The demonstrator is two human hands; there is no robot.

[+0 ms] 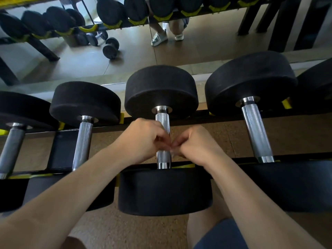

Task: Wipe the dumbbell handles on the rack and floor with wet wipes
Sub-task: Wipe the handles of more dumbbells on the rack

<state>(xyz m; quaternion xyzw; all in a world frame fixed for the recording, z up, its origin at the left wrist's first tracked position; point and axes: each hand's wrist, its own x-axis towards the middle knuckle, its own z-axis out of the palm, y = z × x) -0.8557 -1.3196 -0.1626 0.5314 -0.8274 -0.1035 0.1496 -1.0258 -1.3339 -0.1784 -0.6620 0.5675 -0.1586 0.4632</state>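
Several black dumbbells lie side by side on a low rack with yellow cradles. Over the knurled chrome handle of the middle dumbbell, my left hand and my right hand meet with curled fingers. Their fingertips pinch a small pale piece between them, seemingly a wet wipe, which is mostly hidden by the fingers. The hands cover the middle of the handle. Its lower end shows beneath them.
Neighbouring handles stand to the left and right. A mirror behind the rack reflects a loose dumbbell on the floor, more racked dumbbells and a crouching person's shoes. My knees are near the bottom edge, over cork-like flooring.
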